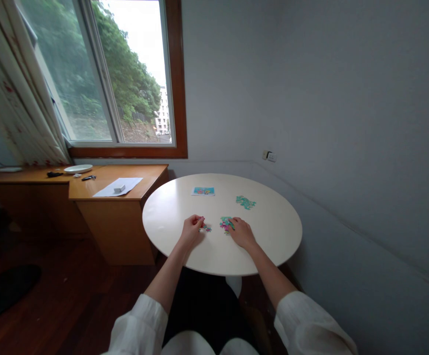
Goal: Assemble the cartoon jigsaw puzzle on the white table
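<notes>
Small jigsaw puzzle pieces lie on a white round table (170, 212). My left hand (191, 228) is closed in a pinch on a pinkish puzzle piece (201, 218), just above the tabletop. A few loose puzzle pieces (208, 229) lie beside its fingertips. Fingers apart, my right hand (242, 231) rests at the right side of a pile of green and magenta puzzle pieces (224, 223) and touches it; part of that pile is hidden under the fingers. Farther back on the right is a second cluster of green puzzle pieces (246, 202). A colourful picture card (203, 191) lies flat toward the back.
To the left stands a wooden desk (155, 173) with a sheet of paper (103, 190), a small white box (119, 188), a white plate (78, 168) and small dark items. Behind it is a window with a curtain (25, 98). A wall runs close behind the table and along its right.
</notes>
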The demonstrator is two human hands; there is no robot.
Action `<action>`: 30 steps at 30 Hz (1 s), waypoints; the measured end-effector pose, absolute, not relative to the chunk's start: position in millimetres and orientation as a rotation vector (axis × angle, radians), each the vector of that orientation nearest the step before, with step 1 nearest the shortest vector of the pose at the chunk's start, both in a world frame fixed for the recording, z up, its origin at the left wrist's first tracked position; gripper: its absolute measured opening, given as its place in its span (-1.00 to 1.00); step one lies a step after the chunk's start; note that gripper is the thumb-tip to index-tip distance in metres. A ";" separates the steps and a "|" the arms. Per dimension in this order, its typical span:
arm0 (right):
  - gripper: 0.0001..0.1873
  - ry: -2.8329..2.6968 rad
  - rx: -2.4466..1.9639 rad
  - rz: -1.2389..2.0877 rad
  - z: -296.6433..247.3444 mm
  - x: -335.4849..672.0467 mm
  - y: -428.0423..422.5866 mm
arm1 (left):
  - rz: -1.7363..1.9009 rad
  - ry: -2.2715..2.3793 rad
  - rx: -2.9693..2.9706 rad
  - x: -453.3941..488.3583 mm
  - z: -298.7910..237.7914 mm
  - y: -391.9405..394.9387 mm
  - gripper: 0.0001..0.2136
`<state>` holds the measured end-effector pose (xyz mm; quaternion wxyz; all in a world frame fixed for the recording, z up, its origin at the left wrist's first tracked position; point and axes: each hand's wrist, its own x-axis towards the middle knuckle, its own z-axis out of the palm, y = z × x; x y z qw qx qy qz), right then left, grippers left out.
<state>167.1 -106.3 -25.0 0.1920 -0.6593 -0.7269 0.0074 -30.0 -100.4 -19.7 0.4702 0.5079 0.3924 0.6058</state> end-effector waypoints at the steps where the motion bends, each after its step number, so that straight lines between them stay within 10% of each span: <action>1: -0.59 -2.040 -1.853 0.018 -25.5 167.2 -105.9 | 1.483 0.965 1.251 -30.2 -20.1 -100.1 -0.77; 30: -0.59 -2.040 -1.850 0.020 -25.9 166.9 -105.6 | 1.492 0.990 1.279 -31.1 -19.3 -100.9 -0.81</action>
